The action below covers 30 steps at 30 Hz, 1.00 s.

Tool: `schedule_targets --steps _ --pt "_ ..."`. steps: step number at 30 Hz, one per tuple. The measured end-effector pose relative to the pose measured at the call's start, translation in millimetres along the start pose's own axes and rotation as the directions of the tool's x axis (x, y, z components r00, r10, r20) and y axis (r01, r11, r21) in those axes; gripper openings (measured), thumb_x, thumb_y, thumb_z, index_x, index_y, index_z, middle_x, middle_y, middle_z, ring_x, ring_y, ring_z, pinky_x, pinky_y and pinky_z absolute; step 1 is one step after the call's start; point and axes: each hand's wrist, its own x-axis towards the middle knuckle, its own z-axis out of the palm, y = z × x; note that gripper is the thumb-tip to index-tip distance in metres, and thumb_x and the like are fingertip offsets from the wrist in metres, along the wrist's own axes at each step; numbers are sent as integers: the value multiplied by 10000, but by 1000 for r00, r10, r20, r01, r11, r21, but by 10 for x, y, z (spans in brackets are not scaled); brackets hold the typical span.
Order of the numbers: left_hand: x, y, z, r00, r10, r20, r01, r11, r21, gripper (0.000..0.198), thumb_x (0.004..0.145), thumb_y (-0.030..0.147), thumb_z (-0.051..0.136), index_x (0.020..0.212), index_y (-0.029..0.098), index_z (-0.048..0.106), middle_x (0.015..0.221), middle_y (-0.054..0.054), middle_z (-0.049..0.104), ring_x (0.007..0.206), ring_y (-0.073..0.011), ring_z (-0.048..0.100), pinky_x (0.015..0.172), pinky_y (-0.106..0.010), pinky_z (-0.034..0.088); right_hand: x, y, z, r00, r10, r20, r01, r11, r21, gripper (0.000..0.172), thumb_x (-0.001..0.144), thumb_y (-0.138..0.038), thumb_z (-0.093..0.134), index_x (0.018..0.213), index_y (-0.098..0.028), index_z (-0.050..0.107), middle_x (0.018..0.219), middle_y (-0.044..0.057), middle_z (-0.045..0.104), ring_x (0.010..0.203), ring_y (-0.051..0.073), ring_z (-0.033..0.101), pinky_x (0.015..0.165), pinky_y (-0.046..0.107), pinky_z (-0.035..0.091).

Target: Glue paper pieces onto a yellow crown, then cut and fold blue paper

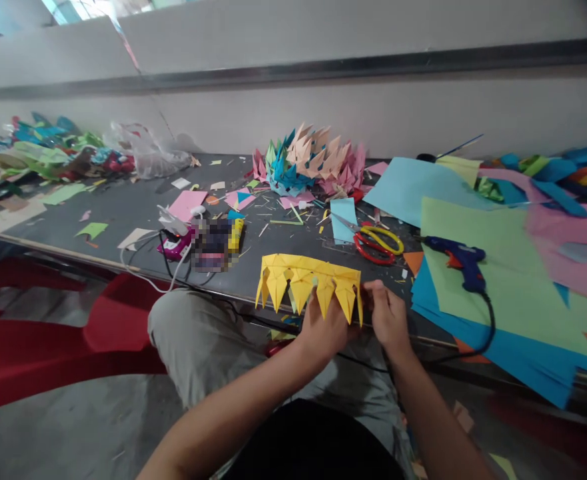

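A folded yellow paper crown (309, 275) is held just above the table's front edge, its row of points hanging downward. My left hand (326, 327) reaches behind the points with its fingers partly covered by the paper, closed on the crown. At the crown's right end, my right hand (389, 312) has its thumb and curled fingers pinched against the edge; the fingertips are partly hidden. Beyond the crown lie scissors (379, 243) with red and yellow handles. A blue glue gun (460, 259) lies on green paper to the right, its cord running off the table edge.
Folded paper pieces (308, 163) in pink, blue and peach stand by the wall. Coloured sheets (493, 253) cover the right side. A purple power strip (176, 245) with cables sits left of centre. Scraps litter the dark table (268, 248); a red chair (118, 320) stands left.
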Motion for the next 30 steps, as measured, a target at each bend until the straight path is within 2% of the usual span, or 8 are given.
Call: schedule_targets --steps 4,9,12,17,22,27,30 --pt "95 -31 -40 997 -45 68 47 999 -23 624 802 588 477 1223 130 527 1241 -159 553 1164 -295 481 988 -408 354 22 43 4 989 134 -58 -121 975 186 566 781 -670 399 635 -173 626 543 24 581 502 141 492 468 268 347" --pt "228 -129 -65 995 -36 90 38 999 -26 880 691 754 443 1209 46 524 1242 -228 523 1148 -341 469 984 -446 326 65 107 -2 979 199 -50 -164 906 389 558 768 -672 427 647 -172 641 542 10 572 487 115 485 453 251 335" --pt "268 -186 -92 989 -42 142 49 998 -46 919 690 783 398 1222 43 513 1266 -227 504 1144 -345 473 964 -430 339 83 109 -8 967 245 -63 -189 865 465 561 748 -682 447 638 -170 645 532 8 572 480 104 485 444 242 328" --pt "281 -330 -182 978 -105 183 100 994 37 915 690 789 374 1188 39 540 1195 -233 558 1128 -355 486 925 -421 362 95 70 1 967 252 -46 -199 850 488 570 719 -701 467 625 -169 648 526 11 576 473 97 485 435 235 321" --pt "300 -460 -215 984 -70 162 60 996 65 844 710 779 341 1059 61 614 1123 -205 602 1114 -315 491 938 -411 360 89 52 3 970 241 -37 -195 859 474 580 722 -706 454 622 -169 650 524 12 574 468 94 476 434 233 317" --pt "363 -355 -108 993 -52 105 51 999 16 884 704 792 326 1110 54 592 1136 -203 583 1088 -316 499 921 -396 371 94 30 -1 964 261 -51 -204 849 487 570 709 -707 469 616 -173 644 513 8 567 468 98 478 435 235 322" --pt "411 -275 -86 993 -43 110 44 999 -3 827 746 769 288 1049 77 625 1038 -183 621 1062 -311 505 892 -408 382 100 12 -2 959 275 -66 -207 840 502 567 679 -718 494 604 -175 638 505 4 561 467 99 480 431 233 318"
